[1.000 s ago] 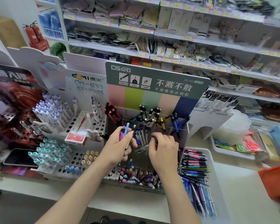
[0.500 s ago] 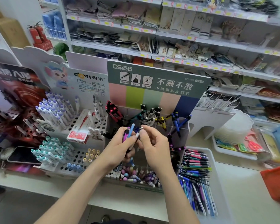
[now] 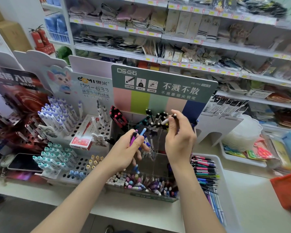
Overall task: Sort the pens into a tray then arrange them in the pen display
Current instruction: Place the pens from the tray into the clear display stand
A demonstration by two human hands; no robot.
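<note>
The right hand (image 3: 180,140) pinches a white pen (image 3: 165,121) between its fingertips (image 3: 175,117); the left hand (image 3: 124,152) has its fingers (image 3: 139,145) clamped round 2 pens (image 3: 133,139) that jut above them.

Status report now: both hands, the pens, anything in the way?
Left hand grips purple and blue pens. Right hand pinches white pen over pen display. Tray partly filled. No obstruction seen.
</note>
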